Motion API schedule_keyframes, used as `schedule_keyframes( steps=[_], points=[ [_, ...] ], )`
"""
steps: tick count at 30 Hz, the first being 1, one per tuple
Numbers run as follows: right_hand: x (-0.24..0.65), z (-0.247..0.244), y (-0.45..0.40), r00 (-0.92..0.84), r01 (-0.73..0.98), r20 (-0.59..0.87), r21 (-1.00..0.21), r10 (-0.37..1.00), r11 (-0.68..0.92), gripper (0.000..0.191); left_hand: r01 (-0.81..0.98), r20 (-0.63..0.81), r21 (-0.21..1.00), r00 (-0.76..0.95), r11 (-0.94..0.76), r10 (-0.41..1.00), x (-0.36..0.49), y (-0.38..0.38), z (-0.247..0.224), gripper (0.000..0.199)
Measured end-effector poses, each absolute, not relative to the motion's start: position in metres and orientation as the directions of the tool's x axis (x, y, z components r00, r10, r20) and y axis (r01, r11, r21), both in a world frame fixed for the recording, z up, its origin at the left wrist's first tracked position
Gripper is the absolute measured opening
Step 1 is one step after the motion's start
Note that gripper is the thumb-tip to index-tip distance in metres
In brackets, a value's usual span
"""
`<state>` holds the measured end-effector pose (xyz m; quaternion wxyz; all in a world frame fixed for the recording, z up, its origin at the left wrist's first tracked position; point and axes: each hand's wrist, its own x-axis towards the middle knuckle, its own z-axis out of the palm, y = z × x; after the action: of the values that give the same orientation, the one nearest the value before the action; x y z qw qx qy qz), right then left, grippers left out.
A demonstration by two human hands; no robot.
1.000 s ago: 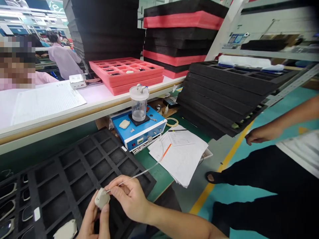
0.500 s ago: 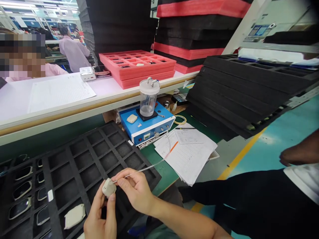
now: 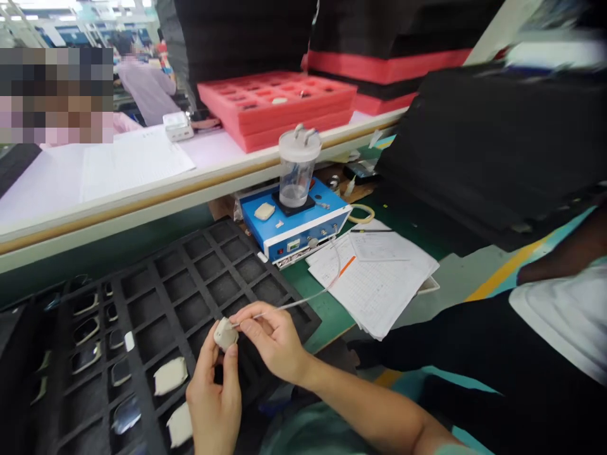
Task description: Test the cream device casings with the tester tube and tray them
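My left hand [image 3: 215,385] holds a small cream watch-shaped case [image 3: 226,335] between thumb and fingers, above a black compartment tray [image 3: 190,319]. Pinched in my right hand [image 3: 275,341] is the end of a thin clear tube [image 3: 303,301], its tip against the case's upper right side. The tube runs back to a blue box [image 3: 303,224] with a clear lidded jar [image 3: 296,170] on top. Another cream case [image 3: 264,211] lies on the box. Two more cream pieces, one of them here [image 3: 171,376], sit in the tray beside my left hand.
Dark glass-faced frames [image 3: 86,357] fill slots at the tray's left. Papers [image 3: 379,278] lie right of the blue box. Red foam trays [image 3: 279,117] stand on the white shelf [image 3: 208,148], black trays [image 3: 497,145] at right. A person in dark trousers [image 3: 436,360] is close on the right.
The view has shifted, so most things appear further right and slightly higher, and a second cream piece in the tray shows more fully. Both hands keep their hold on the case and the tube.
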<state>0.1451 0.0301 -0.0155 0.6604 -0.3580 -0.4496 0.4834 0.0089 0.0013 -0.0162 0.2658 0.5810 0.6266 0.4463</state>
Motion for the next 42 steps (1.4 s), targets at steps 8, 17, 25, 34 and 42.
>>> schedule_keyframes(
  steps=[8,17,25,34,42],
  points=[
    [0.150,-0.016,0.016,0.121,-0.267,0.229,-0.930,0.966,0.254,0.011,0.505,0.151,0.860,-0.117,-0.073,0.982,0.016,-0.012,-0.004,0.041],
    [0.147,-0.013,0.015,0.121,-0.265,0.235,-0.929,0.964,0.259,0.012,0.505,0.166,0.859,-0.118,-0.085,0.979,0.014,-0.014,-0.002,0.042],
    [0.148,-0.013,0.026,0.100,-0.306,0.205,-0.925,0.974,0.226,0.022,0.481,0.135,0.876,-0.168,-0.038,0.976,0.013,-0.003,-0.010,0.053],
    [0.149,-0.012,0.027,0.081,-0.333,0.200,-0.918,0.976,0.215,0.023,0.488,0.150,0.872,-0.174,-0.048,0.973,0.015,0.000,-0.010,0.053],
    [0.151,-0.022,0.012,0.191,-0.369,0.108,-0.913,0.976,0.173,0.019,0.678,0.298,0.719,-0.101,-0.153,0.949,-0.009,-0.008,0.026,0.037]
  ],
)
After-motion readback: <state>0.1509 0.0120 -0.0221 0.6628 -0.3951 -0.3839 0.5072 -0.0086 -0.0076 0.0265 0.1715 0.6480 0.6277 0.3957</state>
